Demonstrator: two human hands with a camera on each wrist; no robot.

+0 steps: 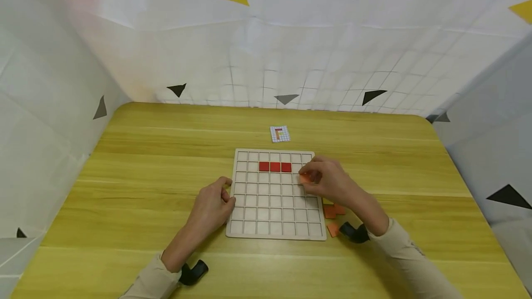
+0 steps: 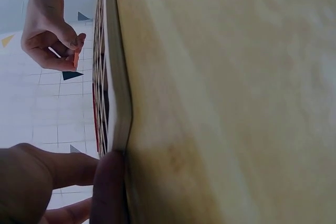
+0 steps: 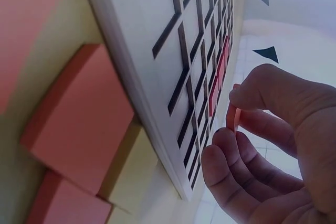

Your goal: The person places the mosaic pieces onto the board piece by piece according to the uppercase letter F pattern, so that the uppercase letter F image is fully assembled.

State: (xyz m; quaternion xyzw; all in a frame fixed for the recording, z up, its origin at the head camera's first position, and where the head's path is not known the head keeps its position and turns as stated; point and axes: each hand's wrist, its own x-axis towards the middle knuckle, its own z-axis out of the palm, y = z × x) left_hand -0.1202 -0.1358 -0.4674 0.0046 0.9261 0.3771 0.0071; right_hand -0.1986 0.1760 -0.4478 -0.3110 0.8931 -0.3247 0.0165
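Observation:
A wooden grid board (image 1: 263,229) lies on the table, with several red square tiles (image 1: 275,167) side by side in its second row from the back. My right hand (image 1: 332,180) is over the board's right side and pinches an orange square tile (image 1: 305,178) between thumb and fingers. In the right wrist view the orange tile (image 3: 233,116) is on edge, raised above the grid. My left hand (image 1: 212,204) rests at the board's left edge. Its thumb (image 2: 109,184) touches the edge, with the other fingers partly hidden behind.
More orange tiles (image 1: 330,211) lie in a loose pile right of the board, with a yellow tile (image 1: 328,200) among them. Behind the board is a small pattern card (image 1: 286,136) with a coloured figure on a grid. White sheeting surrounds the wooden table (image 1: 137,170).

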